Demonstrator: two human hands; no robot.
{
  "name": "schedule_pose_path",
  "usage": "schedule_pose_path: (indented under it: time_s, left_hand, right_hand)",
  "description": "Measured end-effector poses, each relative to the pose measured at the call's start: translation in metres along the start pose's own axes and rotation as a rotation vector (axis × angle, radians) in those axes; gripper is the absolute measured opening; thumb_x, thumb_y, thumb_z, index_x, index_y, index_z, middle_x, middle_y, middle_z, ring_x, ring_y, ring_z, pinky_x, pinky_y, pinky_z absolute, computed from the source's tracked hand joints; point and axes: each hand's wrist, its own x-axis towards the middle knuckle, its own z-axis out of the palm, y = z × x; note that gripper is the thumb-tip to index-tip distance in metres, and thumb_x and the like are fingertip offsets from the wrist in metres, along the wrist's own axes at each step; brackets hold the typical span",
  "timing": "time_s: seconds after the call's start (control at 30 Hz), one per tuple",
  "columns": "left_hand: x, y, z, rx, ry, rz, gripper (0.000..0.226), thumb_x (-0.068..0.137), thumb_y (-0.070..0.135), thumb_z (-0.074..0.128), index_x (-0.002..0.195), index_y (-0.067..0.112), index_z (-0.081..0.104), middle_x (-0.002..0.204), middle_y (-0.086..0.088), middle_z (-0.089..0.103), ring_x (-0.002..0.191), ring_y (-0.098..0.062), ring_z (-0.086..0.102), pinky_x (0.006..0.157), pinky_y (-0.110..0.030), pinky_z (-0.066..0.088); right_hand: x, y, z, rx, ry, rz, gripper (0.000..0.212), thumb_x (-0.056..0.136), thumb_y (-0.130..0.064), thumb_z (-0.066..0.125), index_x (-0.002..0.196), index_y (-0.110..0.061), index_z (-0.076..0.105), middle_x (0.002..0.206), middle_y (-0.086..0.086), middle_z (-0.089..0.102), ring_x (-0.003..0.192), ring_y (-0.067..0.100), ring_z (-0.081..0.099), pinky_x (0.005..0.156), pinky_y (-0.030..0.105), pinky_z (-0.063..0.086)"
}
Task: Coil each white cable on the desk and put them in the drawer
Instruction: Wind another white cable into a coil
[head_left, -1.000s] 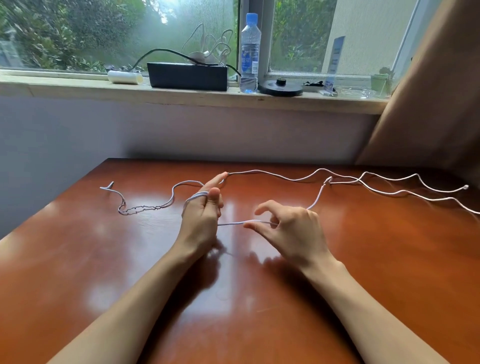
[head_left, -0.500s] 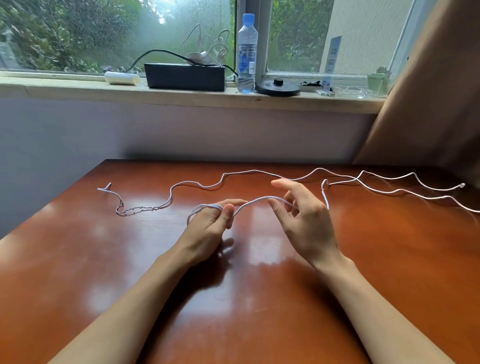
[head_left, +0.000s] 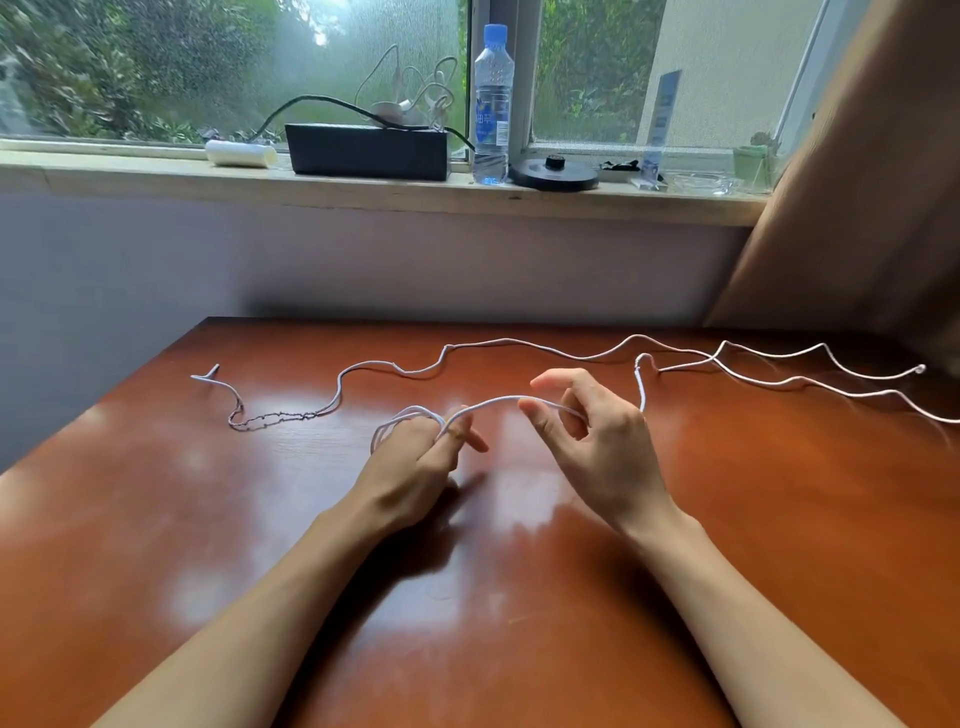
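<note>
- Spanning the gap between both hands, a white cable is held in a shallow arch above the glossy reddish-brown worktop, near its middle.
- The left hand is clamped on this cable: several loops are wound round its curled fingers at its 11 o'clock, and the strand is pinched between thumb and forefinger at its 1 o'clock.
- The right hand is held at 3 o'clock of the left and apart from it. Its thumb and forefinger are spread, the cable is passed between them, and the remaining fingers are curled round it.
- Past the right hand the same cable is carried toward 12 o'clock to a kink, then trailed toward 3 o'clock across the worktop.
- A second cable, also white, is laid loose in waves at 12 o'clock of the hands, from an end at 10 o'clock to the far 3 o'clock side. The strands are crossed there, and which end belongs to which cable cannot be told.
- A darker twisted stretch is seen at 9 o'clock of the left hand.
- On the window sill at 12 o'clock are set a white roll, a black box, an upright water bottle just beside the box and a black disc.
- A brown curtain is hung at 2 o'clock.
</note>
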Motion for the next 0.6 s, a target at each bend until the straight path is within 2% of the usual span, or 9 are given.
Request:
schedule_pose_path:
  time_s: [0.1,0.2,0.33,0.43,0.6]
  left_hand:
    - [-0.001,0.005,0.000,-0.251,-0.064,0.023,0.061,0.101,0.050,0.027,0.085,0.024,0.080,0.053,0.007,0.037,0.052,-0.009,0.034,0.060,-0.024,0.031]
    - [-0.002,0.013,0.000,-0.507,-0.166,-0.020,0.063,0.097,0.045,0.031,0.085,0.006,0.078,0.053,-0.001,0.030,0.046,-0.012,0.023,0.048,-0.025,0.021]
    - [0.001,0.016,-0.002,-0.741,-0.299,-0.156,0.073,0.090,0.051,0.027,0.072,-0.001,0.075,0.048,-0.004,0.028,0.046,-0.015,0.014,0.046,-0.031,0.012]
    - [0.003,0.012,-0.004,-0.889,-0.285,-0.208,0.071,0.088,0.051,0.031,0.066,-0.003,0.070,0.050,-0.002,0.029,0.047,-0.014,0.013,0.050,-0.033,0.006]
    - [0.005,0.015,-0.008,-1.192,-0.184,-0.256,0.065,0.091,0.042,0.029,0.057,-0.002,0.063,0.052,-0.003,0.030,0.046,-0.012,0.011,0.050,-0.028,0.007]
  right_hand:
    - [0.001,0.002,0.003,0.007,-0.053,0.021,0.024,0.096,-0.048,0.063,0.110,-0.029,0.065,0.075,-0.026,0.054,0.069,0.003,0.055,0.063,0.024,0.045]
    - [0.001,0.005,0.005,0.008,-0.122,0.053,0.026,0.095,-0.053,0.057,0.104,-0.030,0.066,0.082,-0.018,0.061,0.074,0.006,0.059,0.069,0.034,0.052]
    - [-0.001,0.011,0.002,-0.091,-0.192,0.134,0.024,0.091,-0.054,0.052,0.091,-0.033,0.062,0.078,-0.014,0.062,0.071,0.007,0.058,0.071,0.037,0.053]
    - [0.001,0.018,-0.002,-0.154,-0.237,0.202,0.026,0.093,-0.057,0.056,0.091,-0.032,0.062,0.074,-0.013,0.064,0.071,0.008,0.060,0.073,0.036,0.054]
    - [0.000,0.018,-0.003,-0.162,-0.288,0.208,0.021,0.092,-0.051,0.063,0.094,-0.031,0.064,0.069,-0.012,0.065,0.075,0.013,0.062,0.077,0.031,0.048]
